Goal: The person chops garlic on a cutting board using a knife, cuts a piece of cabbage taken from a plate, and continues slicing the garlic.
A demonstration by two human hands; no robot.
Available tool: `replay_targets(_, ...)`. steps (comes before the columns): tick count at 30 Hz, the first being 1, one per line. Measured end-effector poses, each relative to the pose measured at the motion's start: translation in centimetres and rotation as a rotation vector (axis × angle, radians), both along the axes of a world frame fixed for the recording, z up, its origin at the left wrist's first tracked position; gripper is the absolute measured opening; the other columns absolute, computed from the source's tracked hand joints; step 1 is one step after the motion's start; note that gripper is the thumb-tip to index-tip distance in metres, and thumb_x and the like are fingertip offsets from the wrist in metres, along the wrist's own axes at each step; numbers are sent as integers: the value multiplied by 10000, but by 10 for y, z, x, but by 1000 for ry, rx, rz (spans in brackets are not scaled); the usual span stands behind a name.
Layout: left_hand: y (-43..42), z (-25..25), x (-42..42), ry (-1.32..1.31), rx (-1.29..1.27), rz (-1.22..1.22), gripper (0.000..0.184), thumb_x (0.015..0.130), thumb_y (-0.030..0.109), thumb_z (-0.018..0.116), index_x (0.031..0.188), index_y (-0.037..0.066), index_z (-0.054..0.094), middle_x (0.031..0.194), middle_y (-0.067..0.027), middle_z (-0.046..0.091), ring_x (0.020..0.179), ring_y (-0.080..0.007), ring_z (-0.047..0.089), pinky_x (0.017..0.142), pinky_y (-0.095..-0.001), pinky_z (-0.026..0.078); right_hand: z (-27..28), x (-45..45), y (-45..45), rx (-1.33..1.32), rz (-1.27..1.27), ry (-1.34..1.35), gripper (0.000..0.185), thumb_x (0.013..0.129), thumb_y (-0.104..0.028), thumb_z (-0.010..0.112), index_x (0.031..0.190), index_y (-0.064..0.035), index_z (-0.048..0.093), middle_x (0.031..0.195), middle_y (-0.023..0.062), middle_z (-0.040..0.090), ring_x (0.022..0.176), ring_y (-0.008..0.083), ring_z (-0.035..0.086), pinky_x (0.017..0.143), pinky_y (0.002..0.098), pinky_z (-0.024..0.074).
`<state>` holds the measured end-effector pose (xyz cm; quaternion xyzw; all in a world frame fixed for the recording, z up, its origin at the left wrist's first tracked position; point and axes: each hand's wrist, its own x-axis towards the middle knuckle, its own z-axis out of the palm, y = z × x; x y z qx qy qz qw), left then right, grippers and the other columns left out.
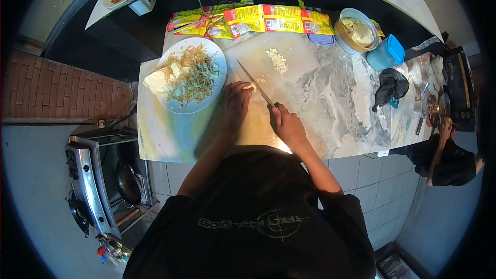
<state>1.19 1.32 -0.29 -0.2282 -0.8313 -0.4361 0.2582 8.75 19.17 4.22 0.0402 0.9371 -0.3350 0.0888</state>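
My right hand [290,125] is wrapped round the dark handle of a kitchen knife [254,81], whose blade points away and to the left. Close to the blade's left side, my left hand [237,102] has its fingertips bent over a small pale piece of garlic [252,87], mostly covered by the fingers. Both are over a whitish cutting board [302,54]. A few cut bits lie beside the blade, and a heap of chopped garlic [277,61] sits farther back. To the left, a white plate [221,67] holds shredded greens [194,82] and a pale chunk of cabbage [156,81].
Yellow-red sachets [263,19] line the table's back. At back right stand a bowl [341,33] of pale food, a blue-lidded container [385,54] and a black plastic bag [390,88]. Another person [449,157] works at far right. A stove [90,186] stands at lower left.
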Motion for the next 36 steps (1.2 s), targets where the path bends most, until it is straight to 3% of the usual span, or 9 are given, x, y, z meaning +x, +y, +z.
replay_targets(10,0,-8,-2,-16,-17,1,172,802,-52,652,947,39,666,1062,-92,660,1050,-303,592,911,-416,484,-6,-3,1,-22,7,-7,440,1044,-409,336,1093,-22,540,736,285,644,705,496,626,630,574,502)
replay_targets(16,1,-7,-3,-12,-11,-1,179,802,-55,655,956,37,651,1046,-94,655,1034,-305,594,901,-414,488,-6,-6,-18,255,31,18,354,1036,-374,382,1075,-45,507,693,246,653,643,443,655,563,524,522)
replay_targets(26,0,-7,0,36,-63,-15,246,781,-67,671,986,64,636,1131,-76,617,1082,-294,567,942,-402,463,-3,-12,-4,295,46,90,362,1029,-395,395,1066,-59,524,669,224,659,611,413,664,534,500,529)
replay_targets(29,-1,-7,-1,16,-60,-10,241,778,-64,669,980,65,643,1135,-75,618,1101,-297,563,943,-404,461,3,-12,2,274,-15,63,379,1033,-396,382,1085,-53,534,676,243,653,628,438,655,563,526,526)
replay_targets(36,-2,-9,-1,-19,-92,30,241,779,-76,643,968,72,662,1150,-85,615,1115,-306,566,947,-411,461,1,-7,10,-75,-12,-53,453,1045,-395,347,1057,8,554,775,317,633,755,513,616,662,571,500)
